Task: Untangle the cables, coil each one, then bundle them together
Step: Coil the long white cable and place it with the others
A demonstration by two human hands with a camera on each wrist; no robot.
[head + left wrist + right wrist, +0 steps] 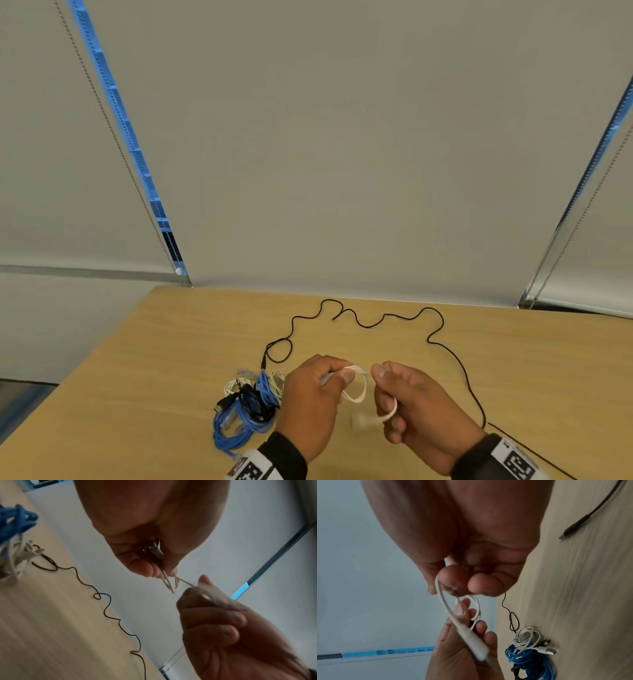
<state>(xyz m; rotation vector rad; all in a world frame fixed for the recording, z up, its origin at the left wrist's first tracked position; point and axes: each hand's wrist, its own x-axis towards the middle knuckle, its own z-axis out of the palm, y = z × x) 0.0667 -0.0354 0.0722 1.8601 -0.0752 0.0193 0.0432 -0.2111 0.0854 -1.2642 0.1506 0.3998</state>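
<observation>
A thin white cable (pixel 356 383) is wound into a small coil between my hands, above the wooden table (pixel 171 359). My left hand (pixel 342 371) pinches the coil's loops (pixel 169 584) between thumb and fingers. My right hand (pixel 376 373) pinches the strand beside it, and the cable also curls round a lower finger (pixel 392 409). The white plug end (pixel 474 642) hangs blurred below the hands. A heap of blue, white and black cables (pixel 246 407) lies just left of my left hand. A long thin black cable (pixel 376 323) snakes over the table beyond my hands.
The black cable runs on past my right wrist toward the table's near edge (pixel 479 404). A black plug (pixel 573 528) lies on the wood in the right wrist view. Window blinds (pixel 342 137) with bead chains hang behind the table.
</observation>
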